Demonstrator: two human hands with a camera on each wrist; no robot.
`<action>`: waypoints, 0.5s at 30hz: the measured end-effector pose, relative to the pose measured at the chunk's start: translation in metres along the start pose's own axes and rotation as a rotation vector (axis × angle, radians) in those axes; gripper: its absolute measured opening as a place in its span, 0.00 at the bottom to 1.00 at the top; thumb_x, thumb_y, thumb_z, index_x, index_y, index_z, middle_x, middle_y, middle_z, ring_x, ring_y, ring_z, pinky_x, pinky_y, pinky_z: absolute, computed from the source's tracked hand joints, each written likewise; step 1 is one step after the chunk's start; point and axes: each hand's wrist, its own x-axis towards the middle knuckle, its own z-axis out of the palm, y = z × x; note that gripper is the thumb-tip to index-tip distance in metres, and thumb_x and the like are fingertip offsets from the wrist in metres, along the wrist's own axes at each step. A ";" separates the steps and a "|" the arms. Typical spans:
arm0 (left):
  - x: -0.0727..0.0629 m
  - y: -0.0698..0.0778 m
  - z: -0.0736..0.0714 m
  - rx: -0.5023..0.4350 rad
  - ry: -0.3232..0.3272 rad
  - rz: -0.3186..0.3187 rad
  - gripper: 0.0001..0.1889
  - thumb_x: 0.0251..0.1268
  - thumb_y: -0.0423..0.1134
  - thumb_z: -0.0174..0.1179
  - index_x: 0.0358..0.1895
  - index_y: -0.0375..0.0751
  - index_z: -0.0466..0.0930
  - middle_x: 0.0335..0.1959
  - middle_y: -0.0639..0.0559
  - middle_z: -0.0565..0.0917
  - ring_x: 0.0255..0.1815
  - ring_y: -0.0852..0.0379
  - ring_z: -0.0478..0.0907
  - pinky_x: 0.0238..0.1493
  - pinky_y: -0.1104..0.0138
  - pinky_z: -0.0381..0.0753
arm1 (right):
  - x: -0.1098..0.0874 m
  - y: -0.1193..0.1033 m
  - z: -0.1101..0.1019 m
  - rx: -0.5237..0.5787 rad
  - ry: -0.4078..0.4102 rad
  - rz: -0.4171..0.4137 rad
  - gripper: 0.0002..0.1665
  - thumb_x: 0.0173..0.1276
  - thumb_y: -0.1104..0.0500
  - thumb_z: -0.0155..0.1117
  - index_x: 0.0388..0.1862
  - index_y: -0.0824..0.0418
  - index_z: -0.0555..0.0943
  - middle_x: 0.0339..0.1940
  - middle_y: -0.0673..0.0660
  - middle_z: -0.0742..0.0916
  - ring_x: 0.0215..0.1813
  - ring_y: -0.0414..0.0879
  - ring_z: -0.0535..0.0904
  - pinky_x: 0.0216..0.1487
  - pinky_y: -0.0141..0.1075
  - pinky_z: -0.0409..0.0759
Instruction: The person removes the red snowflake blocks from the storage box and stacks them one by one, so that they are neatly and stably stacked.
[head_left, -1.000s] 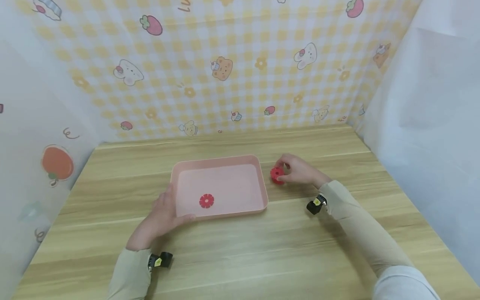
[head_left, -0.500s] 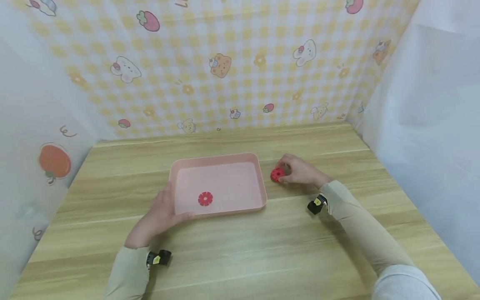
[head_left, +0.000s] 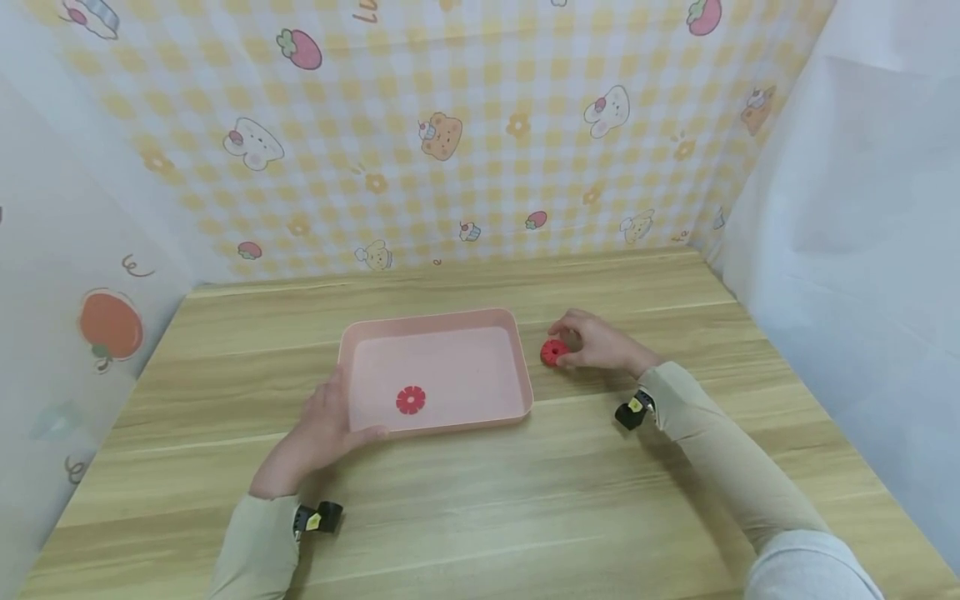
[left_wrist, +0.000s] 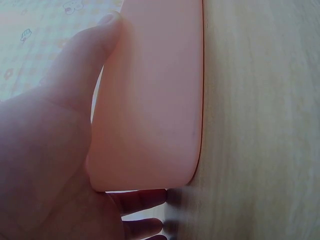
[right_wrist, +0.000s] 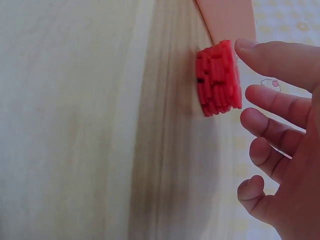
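A shallow pink tray [head_left: 442, 375] lies on the table, with one red notched disc [head_left: 411, 400] inside near its front edge. My left hand [head_left: 318, 429] rests against the tray's front left corner. Its thumb lies along the front rim and its fairly straight fingers reach along the left side. Just right of the tray stands a short stack of red notched discs [right_wrist: 218, 78]. Around it my right hand [head_left: 600, 343] is spread loosely. In the right wrist view, its thumb and bent fingers are apart from the stack, with a gap showing.
The wood-grain table [head_left: 480, 508] runs back to a yellow checked cloth [head_left: 495, 167]. White sheets hang at the left and right [head_left: 847, 183]. A small black camera [head_left: 630, 414] sits on each wrist.
The red discs by my right hand were tilted between its thumb and fingers and now sit flatter, the fingers loosened from them. My left hand stays at the tray corner.
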 end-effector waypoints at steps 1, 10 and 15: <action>0.000 0.000 0.000 -0.001 -0.003 -0.003 0.62 0.46 0.55 0.72 0.71 0.26 0.38 0.57 0.27 0.64 0.52 0.36 0.64 0.52 0.42 0.68 | 0.000 0.000 0.000 0.000 -0.002 0.003 0.27 0.55 0.57 0.73 0.53 0.63 0.78 0.45 0.56 0.80 0.49 0.50 0.75 0.55 0.48 0.74; -0.001 0.001 -0.001 0.010 -0.020 -0.026 0.63 0.46 0.56 0.72 0.71 0.25 0.36 0.58 0.27 0.64 0.52 0.36 0.64 0.53 0.41 0.66 | 0.006 -0.008 -0.007 -0.010 -0.009 -0.057 0.18 0.56 0.59 0.70 0.46 0.60 0.83 0.40 0.52 0.81 0.46 0.48 0.74 0.52 0.45 0.73; -0.001 -0.001 0.000 0.017 -0.017 -0.016 0.63 0.46 0.56 0.72 0.71 0.24 0.36 0.57 0.26 0.64 0.52 0.36 0.64 0.53 0.40 0.65 | 0.016 -0.020 -0.012 -0.060 -0.032 -0.133 0.14 0.56 0.59 0.71 0.42 0.59 0.84 0.38 0.52 0.81 0.45 0.48 0.75 0.51 0.44 0.73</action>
